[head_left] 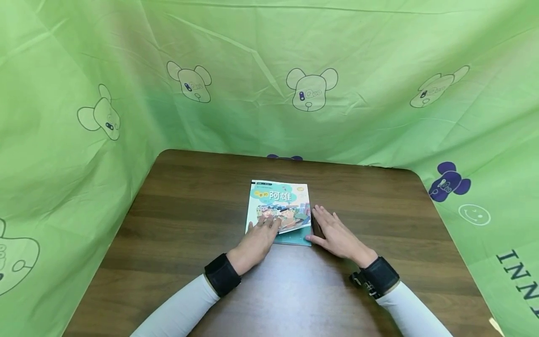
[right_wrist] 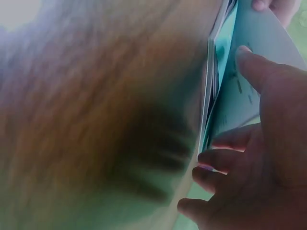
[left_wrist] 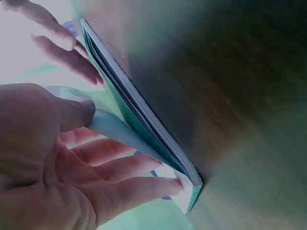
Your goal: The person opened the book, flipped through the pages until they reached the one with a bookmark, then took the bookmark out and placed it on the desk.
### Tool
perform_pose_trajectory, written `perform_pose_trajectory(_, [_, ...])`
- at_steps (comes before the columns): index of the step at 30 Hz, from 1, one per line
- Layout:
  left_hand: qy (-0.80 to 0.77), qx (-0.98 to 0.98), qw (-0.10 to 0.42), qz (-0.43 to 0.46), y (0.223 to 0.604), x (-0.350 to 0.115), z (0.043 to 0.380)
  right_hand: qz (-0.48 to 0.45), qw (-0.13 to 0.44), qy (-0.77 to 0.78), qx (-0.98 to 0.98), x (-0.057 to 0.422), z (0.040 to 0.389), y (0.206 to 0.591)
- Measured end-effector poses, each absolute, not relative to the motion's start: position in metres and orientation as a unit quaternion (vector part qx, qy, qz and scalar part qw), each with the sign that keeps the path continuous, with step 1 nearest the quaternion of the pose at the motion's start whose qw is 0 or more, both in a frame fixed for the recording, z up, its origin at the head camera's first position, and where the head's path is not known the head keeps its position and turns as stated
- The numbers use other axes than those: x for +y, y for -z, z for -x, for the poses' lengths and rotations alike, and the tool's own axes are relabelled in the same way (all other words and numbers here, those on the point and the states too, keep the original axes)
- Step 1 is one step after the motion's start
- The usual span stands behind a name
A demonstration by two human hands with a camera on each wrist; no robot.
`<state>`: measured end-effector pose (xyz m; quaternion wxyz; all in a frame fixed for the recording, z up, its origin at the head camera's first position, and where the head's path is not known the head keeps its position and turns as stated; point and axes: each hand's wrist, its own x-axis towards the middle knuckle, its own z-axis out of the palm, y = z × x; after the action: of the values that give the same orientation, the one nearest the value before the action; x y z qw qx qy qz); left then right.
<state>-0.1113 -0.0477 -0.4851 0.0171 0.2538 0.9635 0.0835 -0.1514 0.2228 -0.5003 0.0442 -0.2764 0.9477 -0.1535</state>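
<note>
A thin picture book [head_left: 279, 199] with Chinese characters on its colourful front lies on the table, its front cover lifted at the near edge. Under the raised cover a teal page [head_left: 294, 237] shows. My left hand [head_left: 258, 241] pinches the lifted cover [left_wrist: 129, 136]: fingers lie over the outside, and in the left wrist view the thumb is on the inner side. At the book's right edge is my right hand [head_left: 337, 234], fingers extended along that side. Its thumb [right_wrist: 252, 67] is by the pale blue inner side of the cover; whether it touches is unclear.
The book lies near the middle of a brown wooden table [head_left: 177, 220] with rounded far corners. Green cloth [head_left: 248, 126] printed with bear heads hangs behind the table and along both sides. Both wrists wear black straps [head_left: 223, 274].
</note>
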Motion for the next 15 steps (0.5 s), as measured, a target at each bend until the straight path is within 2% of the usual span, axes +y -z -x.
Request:
perform_pose_trajectory(6, [-0.086, 0.962, 0.005, -0.26, 0.484, -0.0511, 0.1108, 0.325, 0.028, 0.14, 0.935, 0.2149, 0.1501, 0.5016])
perform_pose_trajectory(15, [-0.158, 0.955, 0.021, -0.248, 0.4821, -0.0568, 0.1116, 0.343, 0.031, 0.129, 0.93, 0.2128, 0.1494, 0.5046])
